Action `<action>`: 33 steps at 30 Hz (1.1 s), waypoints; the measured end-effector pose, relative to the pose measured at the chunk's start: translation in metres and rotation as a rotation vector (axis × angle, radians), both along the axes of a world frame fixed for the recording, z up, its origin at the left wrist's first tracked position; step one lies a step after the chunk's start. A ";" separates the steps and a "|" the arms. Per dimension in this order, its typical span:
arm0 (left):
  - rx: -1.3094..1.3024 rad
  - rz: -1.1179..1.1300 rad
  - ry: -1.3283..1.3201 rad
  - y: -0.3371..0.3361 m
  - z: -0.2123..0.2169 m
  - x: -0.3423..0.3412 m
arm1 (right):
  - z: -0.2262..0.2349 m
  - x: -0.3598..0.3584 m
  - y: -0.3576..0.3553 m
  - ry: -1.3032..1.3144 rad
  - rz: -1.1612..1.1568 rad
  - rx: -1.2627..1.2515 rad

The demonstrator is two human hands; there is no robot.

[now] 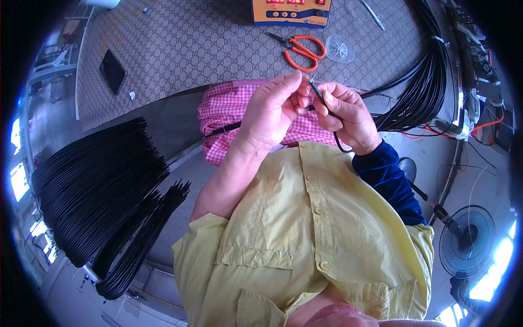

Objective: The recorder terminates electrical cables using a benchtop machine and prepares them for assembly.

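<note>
Between the two raised hands, just above the pink-and-white checked cloth, the fingertips pinch the end of a thin black cable. Thumb and fingers of the left hand close narrowly toward the cable's tip, though whether they actually grip it is hard to tell at this size. Fingers of the right hand curl shut around the cable, which loops down under the wrist beside the dark blue velvet sleeve.

Beyond the hands, on the patterned grey table mat, lie orange-handled pliers and a small clear round plastic lid. At the table's far edge stands an orange and blue box-shaped device with red lit digits. A flat black rectangular slab lies to the left. A thick bundle of black cables curves along the right; a fanned stack of cut black cables hangs at lower left. A black floor fan stands at lower right.
</note>
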State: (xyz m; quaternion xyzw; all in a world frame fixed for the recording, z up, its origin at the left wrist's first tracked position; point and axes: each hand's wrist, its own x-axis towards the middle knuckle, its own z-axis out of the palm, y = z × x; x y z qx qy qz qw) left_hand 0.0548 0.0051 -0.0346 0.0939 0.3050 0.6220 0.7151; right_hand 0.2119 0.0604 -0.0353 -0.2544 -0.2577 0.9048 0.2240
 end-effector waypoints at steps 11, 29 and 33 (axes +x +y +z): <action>-0.013 -0.022 0.042 0.002 0.003 -0.005 | 0.001 0.000 0.000 0.007 0.016 0.007; -0.205 0.000 0.160 0.001 -0.022 -0.002 | 0.015 0.033 0.063 -0.602 -0.041 0.510; -0.247 0.006 0.229 -0.003 -0.041 0.000 | 0.001 0.036 0.092 -0.997 -0.007 0.904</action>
